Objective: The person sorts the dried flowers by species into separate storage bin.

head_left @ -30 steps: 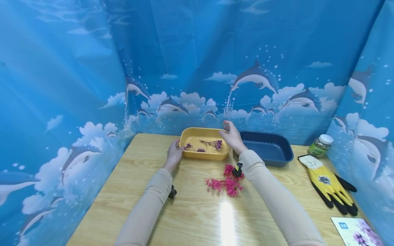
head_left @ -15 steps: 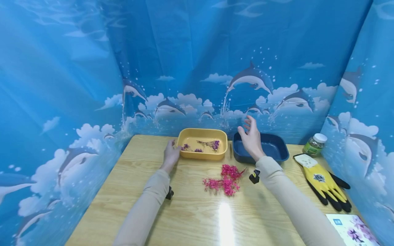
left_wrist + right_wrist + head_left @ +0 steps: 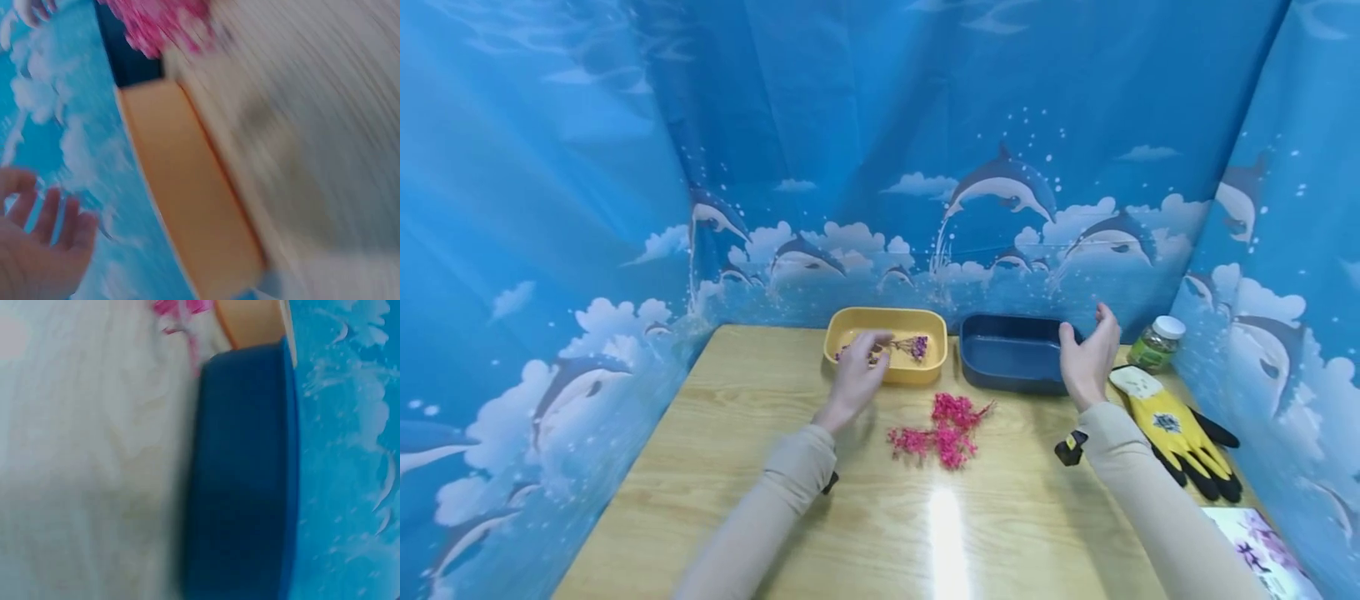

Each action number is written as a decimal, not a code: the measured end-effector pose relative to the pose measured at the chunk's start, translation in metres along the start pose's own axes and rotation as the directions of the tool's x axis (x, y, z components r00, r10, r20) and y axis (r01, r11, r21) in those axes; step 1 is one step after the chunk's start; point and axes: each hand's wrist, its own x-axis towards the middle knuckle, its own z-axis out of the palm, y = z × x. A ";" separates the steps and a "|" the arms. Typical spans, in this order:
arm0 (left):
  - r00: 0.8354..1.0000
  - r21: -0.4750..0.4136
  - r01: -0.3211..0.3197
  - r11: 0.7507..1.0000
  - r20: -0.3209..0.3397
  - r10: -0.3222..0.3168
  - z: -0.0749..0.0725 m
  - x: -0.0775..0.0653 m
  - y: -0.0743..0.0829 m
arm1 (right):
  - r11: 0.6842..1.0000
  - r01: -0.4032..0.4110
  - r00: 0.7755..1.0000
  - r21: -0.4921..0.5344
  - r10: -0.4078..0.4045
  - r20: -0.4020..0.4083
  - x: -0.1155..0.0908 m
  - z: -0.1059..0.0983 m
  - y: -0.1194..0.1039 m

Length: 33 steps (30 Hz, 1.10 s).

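My left hand (image 3: 859, 379) hovers over the front left of the yellow box (image 3: 917, 375), its fingers overlapping the inside in the head view. In the left wrist view the fingers are loosely bent, with nothing between them. Sprigs of small purple dried flowers (image 3: 916, 347) lie in that box, partly hidden by this hand. At the right end of the navy blue box (image 3: 1011, 385) is my right hand (image 3: 1090, 358), thumb and fingers spread apart, holding nothing. The right wrist view shows the blue box's outer side (image 3: 240, 475) but no hand. Pink dried flowers (image 3: 951, 433) lie in front of both boxes.
A jar (image 3: 1156, 343) with a white lid stands at the back right. Before it lies a yellow and black work glove (image 3: 1172, 425), and nearer, a flower-printed card (image 3: 1262, 550). A blue dolphin-print curtain (image 3: 880, 167) borders the wooden table (image 3: 895, 533) behind and at both sides.
My right hand has left the yellow box's right end and moved right, past the blue box to its far end. My left hand let go of the yellow box's left end and shifted right over it.
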 end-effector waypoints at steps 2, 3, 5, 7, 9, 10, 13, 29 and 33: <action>0.989 0.040 0.012 0.999 0.149 -0.018 0.010 -0.005 0.013 | 0.999 -0.045 0.999 0.014 0.045 -0.018 0.000 -0.002 0.010; 0.975 0.072 0.021 0.997 0.219 -0.036 0.015 -0.008 0.019 | 0.998 -0.066 0.998 0.022 0.067 -0.021 0.000 -0.003 0.014; 0.941 0.161 0.024 0.987 0.329 -0.077 0.024 -0.015 0.027 | 0.994 -0.104 0.994 0.036 0.105 -0.019 -0.001 -0.003 0.022; 0.911 0.236 0.018 0.972 0.396 -0.113 0.032 -0.021 0.033 | 0.990 -0.134 0.991 0.049 0.135 -0.011 -0.001 -0.004 0.028; 0.895 0.293 0.003 0.956 0.425 -0.133 0.038 -0.025 0.037 | 0.986 -0.159 0.987 0.053 0.159 0.002 -0.002 -0.004 0.032; 0.891 0.312 -0.006 0.950 0.433 -0.137 0.040 -0.026 0.038 | 0.983 -0.173 0.985 0.055 0.173 0.010 -0.003 -0.004 0.034; 0.884 0.337 -0.032 0.941 0.449 -0.131 0.048 -0.026 0.038 | 0.973 -0.223 0.975 0.066 0.221 0.034 -0.004 -0.002 0.040; 0.822 0.529 0.027 0.848 0.471 -0.320 0.096 -0.012 0.037 | 0.912 -0.382 0.924 0.150 0.373 0.087 -0.009 0.008 0.065; 0.819 0.527 0.052 0.848 0.463 -0.338 0.099 -0.011 0.036 | 0.910 -0.393 0.919 0.136 0.382 0.098 -0.009 0.006 0.065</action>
